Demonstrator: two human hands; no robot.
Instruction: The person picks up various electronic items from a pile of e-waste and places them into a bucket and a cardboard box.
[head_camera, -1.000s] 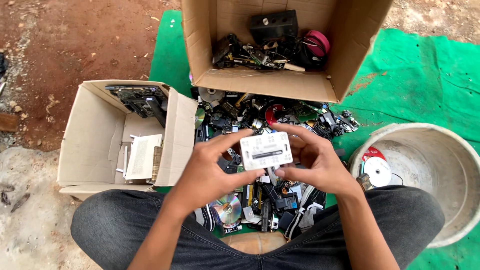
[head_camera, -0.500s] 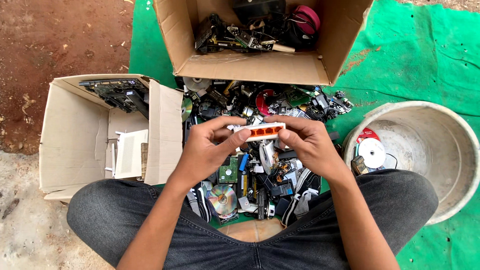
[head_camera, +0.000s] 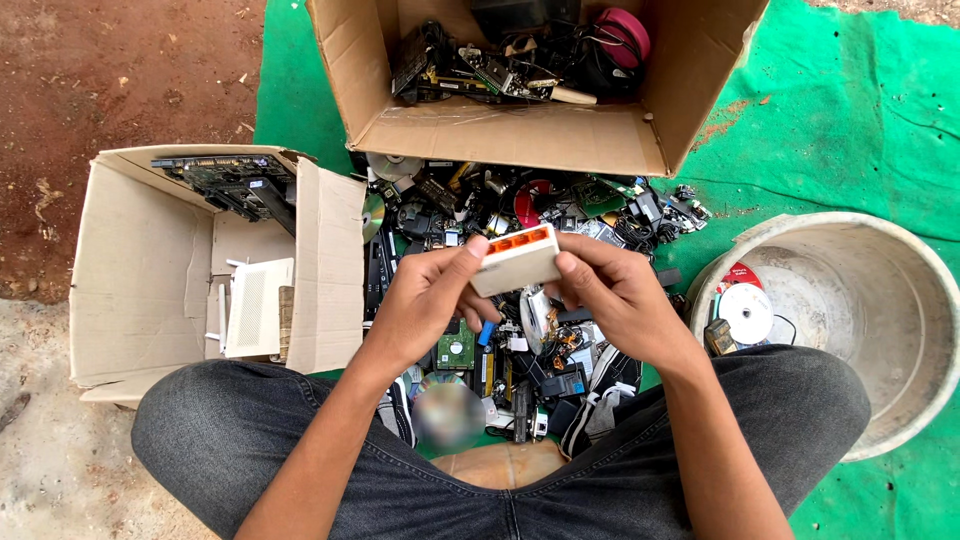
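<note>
I sit cross-legged over a heap of electronic scrap (head_camera: 520, 210) on a green mat. Both hands hold one small white box-shaped device with a row of orange ports (head_camera: 517, 260) above the heap. My left hand (head_camera: 425, 300) grips its left end, thumb on top. My right hand (head_camera: 610, 295) grips its right end with fingers wrapped behind it. The device is tilted so its orange port edge faces up and away.
A cardboard box (head_camera: 150, 270) at my left holds a white router and dark circuit boards. A larger cardboard box (head_camera: 510, 135) ahead is full of cables and parts. A pale round tub (head_camera: 880, 300) at my right holds discs. Red dirt lies beyond the green mat (head_camera: 830, 120).
The white device has been turned in my hands from its flat labelled face to its orange port edge. My view has shifted slightly, so the boxes sit more to the right.
</note>
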